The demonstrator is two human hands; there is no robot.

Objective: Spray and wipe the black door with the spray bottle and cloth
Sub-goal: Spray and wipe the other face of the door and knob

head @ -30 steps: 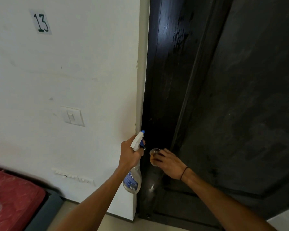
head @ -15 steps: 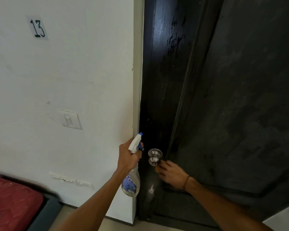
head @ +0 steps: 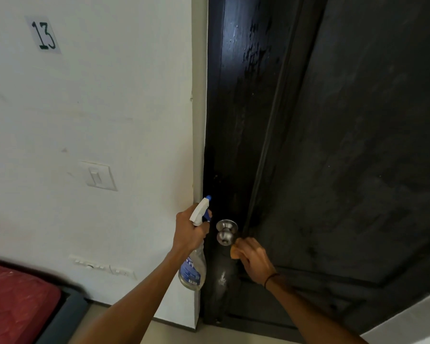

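Observation:
The black door fills the right half of the view, its glossy left stile streaked with wet marks. A round metal knob sticks out low on that stile. My left hand grips the neck of a clear spray bottle with a white and blue trigger head, nozzle aimed at the door edge just left of the knob. My right hand holds an orange cloth against the door, just below and right of the knob. Most of the cloth is hidden under my fingers.
A white wall lies left of the door, with a paper tag reading 13, a light switch and a low socket strip. A red cushion on a grey frame sits at the bottom left.
My right hand came off the knob and slid down and right with the cloth, uncovering the knob. The left hand keeps the bottle in the same place.

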